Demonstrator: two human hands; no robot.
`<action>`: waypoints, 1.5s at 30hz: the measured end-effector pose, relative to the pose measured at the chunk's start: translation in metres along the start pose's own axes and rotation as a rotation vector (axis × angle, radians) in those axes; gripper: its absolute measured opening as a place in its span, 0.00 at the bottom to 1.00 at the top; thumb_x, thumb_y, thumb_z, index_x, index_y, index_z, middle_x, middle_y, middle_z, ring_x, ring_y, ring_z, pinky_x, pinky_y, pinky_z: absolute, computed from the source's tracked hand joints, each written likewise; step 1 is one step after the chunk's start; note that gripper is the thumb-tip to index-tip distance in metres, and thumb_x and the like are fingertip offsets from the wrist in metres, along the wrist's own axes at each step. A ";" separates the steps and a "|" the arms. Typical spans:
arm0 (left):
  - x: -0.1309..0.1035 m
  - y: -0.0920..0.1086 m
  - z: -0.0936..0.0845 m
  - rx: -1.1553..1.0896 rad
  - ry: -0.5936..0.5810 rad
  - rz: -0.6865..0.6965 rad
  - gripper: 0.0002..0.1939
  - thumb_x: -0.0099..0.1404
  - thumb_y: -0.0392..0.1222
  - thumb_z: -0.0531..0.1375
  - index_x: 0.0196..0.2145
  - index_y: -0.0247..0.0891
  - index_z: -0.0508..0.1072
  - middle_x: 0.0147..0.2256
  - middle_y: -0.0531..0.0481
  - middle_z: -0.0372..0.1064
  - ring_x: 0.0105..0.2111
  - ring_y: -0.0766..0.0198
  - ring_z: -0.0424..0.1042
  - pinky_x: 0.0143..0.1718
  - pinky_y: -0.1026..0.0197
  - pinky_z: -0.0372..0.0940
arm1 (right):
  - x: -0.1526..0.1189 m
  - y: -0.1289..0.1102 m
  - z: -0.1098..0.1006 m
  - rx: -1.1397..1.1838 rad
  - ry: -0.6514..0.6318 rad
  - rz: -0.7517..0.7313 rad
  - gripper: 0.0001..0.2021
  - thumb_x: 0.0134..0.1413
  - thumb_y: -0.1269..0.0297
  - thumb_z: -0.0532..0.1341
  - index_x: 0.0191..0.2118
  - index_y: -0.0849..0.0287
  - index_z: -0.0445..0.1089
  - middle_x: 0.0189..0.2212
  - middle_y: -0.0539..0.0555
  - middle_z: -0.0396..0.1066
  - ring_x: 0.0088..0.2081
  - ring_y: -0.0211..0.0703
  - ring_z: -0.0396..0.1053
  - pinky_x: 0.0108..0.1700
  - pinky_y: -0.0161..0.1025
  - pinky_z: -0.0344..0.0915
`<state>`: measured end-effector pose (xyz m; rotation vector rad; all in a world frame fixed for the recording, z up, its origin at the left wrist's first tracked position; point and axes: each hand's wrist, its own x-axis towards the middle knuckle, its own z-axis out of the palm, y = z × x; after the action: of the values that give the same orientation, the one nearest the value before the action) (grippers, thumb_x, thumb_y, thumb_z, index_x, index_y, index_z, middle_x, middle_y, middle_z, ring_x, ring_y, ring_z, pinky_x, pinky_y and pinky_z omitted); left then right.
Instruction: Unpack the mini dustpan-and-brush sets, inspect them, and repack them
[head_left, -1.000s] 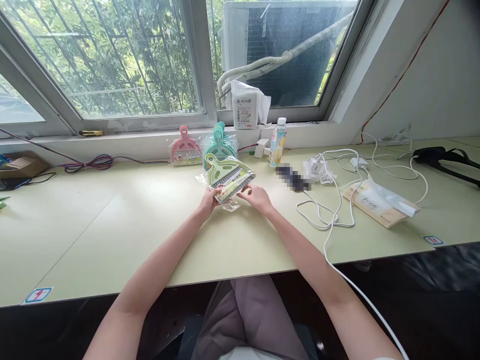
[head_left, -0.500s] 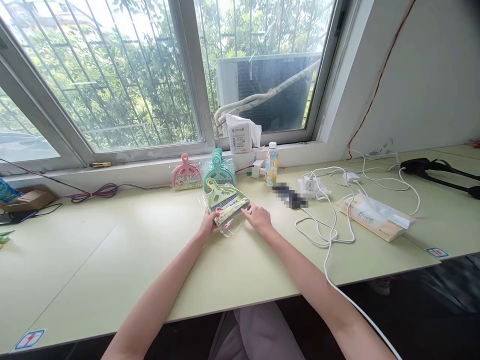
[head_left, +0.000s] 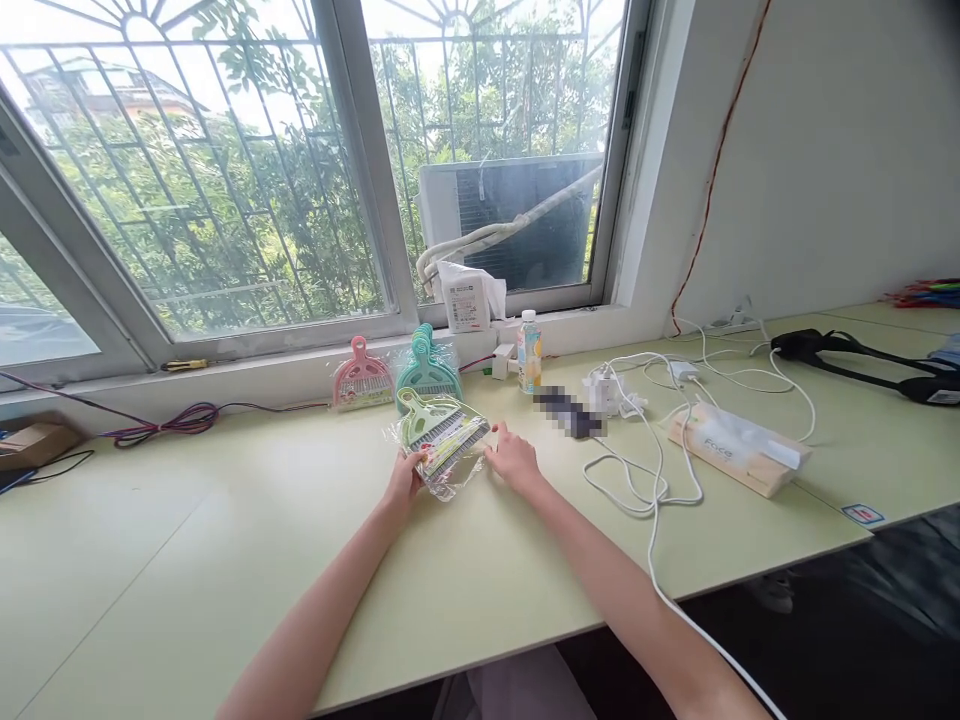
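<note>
A light green dustpan and brush set (head_left: pixel 442 432), wrapped in a clear plastic bag (head_left: pixel 448 490), is tilted above the desk in front of me. My left hand (head_left: pixel 405 478) grips its lower left side, thumb on top and the other fingers mostly hidden beneath. At the right edge, my right hand (head_left: pixel 514 460) has its fingers bent, and the thumb and a finger appear to pinch the bag's side. Just behind stand several wrapped teal dustpan sets (head_left: pixel 429 372) and a pink one (head_left: pixel 361 376), leaning near the window wall.
Right of the sets are a drink bottle (head_left: pixel 529 352), a blurred dark phone (head_left: pixel 570 412), white cables (head_left: pixel 660 490) and a tissue pack (head_left: pixel 739 450). Farther right lies a black strap (head_left: pixel 847 360). A cardboard box (head_left: pixel 37 443) and bundled wires (head_left: pixel 161 428) are at the left.
The camera view has tilted up and shifted slightly. My right hand's index finger has lifted a little from the bag's edge, while my left hand keeps its grip.
</note>
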<state>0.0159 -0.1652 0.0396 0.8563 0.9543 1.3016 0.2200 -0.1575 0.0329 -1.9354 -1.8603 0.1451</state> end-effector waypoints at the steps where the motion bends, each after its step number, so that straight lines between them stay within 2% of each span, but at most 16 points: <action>1: 0.001 -0.001 0.000 0.002 0.009 -0.004 0.24 0.56 0.32 0.58 0.51 0.37 0.60 0.41 0.43 0.73 0.34 0.59 0.76 0.32 0.56 0.74 | -0.001 0.000 -0.001 0.008 0.026 -0.014 0.17 0.57 0.65 0.55 0.52 0.55 0.60 0.39 0.55 0.73 0.37 0.45 0.72 0.34 0.36 0.58; 5: 0.007 -0.005 -0.003 -0.016 0.041 -0.027 0.21 0.55 0.31 0.58 0.48 0.34 0.64 0.35 0.45 0.74 0.29 0.61 0.75 0.30 0.60 0.73 | -0.006 0.001 -0.004 -0.036 0.116 -0.158 0.18 0.57 0.71 0.52 0.53 0.52 0.61 0.45 0.54 0.68 0.36 0.41 0.69 0.30 0.35 0.57; 8: 0.012 -0.003 -0.008 -0.063 0.067 -0.045 0.19 0.56 0.30 0.57 0.46 0.32 0.65 0.32 0.46 0.74 0.28 0.62 0.75 0.29 0.62 0.73 | -0.007 0.005 -0.008 -0.083 0.168 -0.304 0.14 0.59 0.73 0.50 0.44 0.52 0.68 0.48 0.55 0.66 0.45 0.44 0.66 0.32 0.35 0.59; 10: 0.016 0.000 -0.012 -0.073 0.080 -0.072 0.18 0.56 0.30 0.56 0.46 0.30 0.66 0.31 0.45 0.74 0.27 0.62 0.74 0.29 0.61 0.73 | -0.005 0.010 -0.010 -0.122 0.179 -0.410 0.17 0.58 0.77 0.49 0.42 0.52 0.71 0.52 0.55 0.63 0.49 0.46 0.62 0.36 0.36 0.60; 13: 0.019 0.003 -0.019 -0.057 0.063 -0.124 0.17 0.55 0.30 0.56 0.44 0.27 0.68 0.31 0.43 0.74 0.28 0.60 0.74 0.30 0.59 0.73 | -0.002 0.014 -0.009 -0.185 0.188 -0.645 0.24 0.54 0.82 0.50 0.50 0.49 0.68 0.59 0.54 0.58 0.55 0.48 0.56 0.47 0.42 0.57; 16: 0.022 0.002 -0.024 -0.013 0.011 -0.143 0.18 0.55 0.31 0.57 0.45 0.27 0.69 0.33 0.42 0.75 0.30 0.59 0.75 0.30 0.59 0.73 | -0.001 0.015 -0.006 -0.199 0.169 -0.801 0.22 0.57 0.80 0.51 0.49 0.50 0.68 0.58 0.53 0.60 0.57 0.48 0.54 0.52 0.45 0.52; 20: 0.022 0.001 -0.027 0.047 -0.028 -0.171 0.19 0.55 0.32 0.58 0.46 0.28 0.68 0.31 0.44 0.74 0.27 0.60 0.74 0.28 0.60 0.72 | 0.000 0.015 -0.009 -0.228 0.151 -0.804 0.13 0.62 0.73 0.50 0.41 0.56 0.71 0.50 0.56 0.67 0.51 0.48 0.59 0.51 0.45 0.50; 24: 0.018 0.007 -0.025 0.025 -0.021 -0.190 0.15 0.56 0.31 0.56 0.43 0.27 0.69 0.30 0.44 0.74 0.26 0.61 0.74 0.28 0.60 0.72 | -0.001 0.018 -0.020 -0.292 0.127 -0.800 0.10 0.60 0.70 0.52 0.39 0.58 0.70 0.47 0.59 0.68 0.49 0.51 0.60 0.49 0.46 0.49; 28: 0.016 0.012 -0.024 0.032 -0.030 -0.238 0.17 0.56 0.31 0.56 0.45 0.28 0.68 0.34 0.40 0.75 0.30 0.56 0.75 0.27 0.58 0.73 | -0.004 0.015 -0.023 -0.268 0.095 -0.839 0.09 0.55 0.72 0.54 0.40 0.59 0.69 0.45 0.60 0.68 0.47 0.50 0.61 0.50 0.45 0.49; 31: 0.017 0.011 -0.026 0.039 -0.035 -0.243 0.19 0.56 0.31 0.56 0.47 0.27 0.67 0.35 0.39 0.75 0.31 0.55 0.75 0.27 0.57 0.73 | -0.006 0.010 -0.021 -0.238 0.071 -0.883 0.14 0.51 0.76 0.55 0.44 0.60 0.67 0.44 0.58 0.69 0.45 0.48 0.63 0.48 0.42 0.49; 35: 0.020 0.011 -0.030 0.029 -0.008 -0.213 0.18 0.57 0.31 0.56 0.47 0.27 0.69 0.32 0.42 0.75 0.28 0.59 0.74 0.28 0.60 0.72 | -0.006 0.011 -0.019 -0.281 0.025 -0.864 0.11 0.55 0.76 0.53 0.41 0.59 0.70 0.37 0.57 0.71 0.43 0.47 0.63 0.44 0.41 0.50; 39: 0.023 0.011 -0.033 0.030 -0.001 -0.222 0.20 0.57 0.31 0.56 0.49 0.25 0.68 0.31 0.43 0.75 0.25 0.61 0.73 0.27 0.62 0.71 | -0.002 0.018 -0.021 -0.318 0.075 -0.805 0.11 0.59 0.73 0.52 0.37 0.59 0.72 0.39 0.59 0.70 0.44 0.49 0.62 0.44 0.42 0.50; 42: 0.024 0.011 -0.035 0.054 -0.017 -0.245 0.22 0.58 0.32 0.56 0.51 0.25 0.67 0.35 0.40 0.75 0.28 0.59 0.75 0.27 0.60 0.72 | 0.000 0.022 -0.024 -0.275 0.129 -0.751 0.12 0.62 0.70 0.51 0.35 0.59 0.72 0.42 0.59 0.70 0.45 0.49 0.61 0.46 0.44 0.50; 45: 0.023 0.013 -0.037 0.065 -0.066 -0.248 0.21 0.59 0.33 0.57 0.51 0.27 0.67 0.39 0.38 0.75 0.30 0.58 0.76 0.28 0.61 0.73 | 0.001 0.024 -0.024 -0.161 0.173 -0.705 0.10 0.62 0.65 0.54 0.37 0.58 0.72 0.46 0.58 0.69 0.48 0.49 0.61 0.50 0.45 0.48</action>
<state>-0.0225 -0.1414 0.0351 0.7984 1.0203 1.0287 0.2514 -0.1618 0.0454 -1.2200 -2.3534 -0.3871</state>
